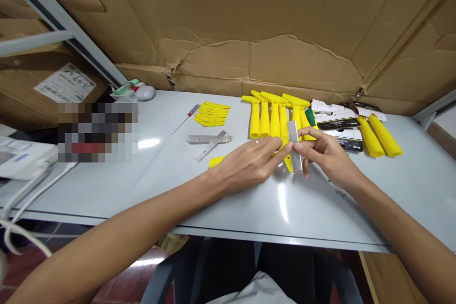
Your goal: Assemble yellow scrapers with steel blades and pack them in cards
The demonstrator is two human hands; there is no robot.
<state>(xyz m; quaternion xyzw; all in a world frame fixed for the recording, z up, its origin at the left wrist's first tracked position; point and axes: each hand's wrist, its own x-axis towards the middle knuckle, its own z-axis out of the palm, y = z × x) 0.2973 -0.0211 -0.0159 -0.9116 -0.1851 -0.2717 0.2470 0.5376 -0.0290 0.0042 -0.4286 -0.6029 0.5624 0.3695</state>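
Holds a metal plate (296, 163) between both hands, low over the pale table (142, 194).

With the left hand (247, 164), bends the fingers and pinches the plate's left edge, partly covering a yellow tool (216, 161); cannot tell how firmly, if at all, that hand grips the tool. With the right hand (320, 149), closes thumb and forefinger on the plate's right edge, leaving the other fingers loosely curled. Behind, in a row: yellow scraper handles (274, 114). Left of these: a screwdriver (185, 118), stacked yellow pieces (213, 114) and loose metal strips (202, 139).
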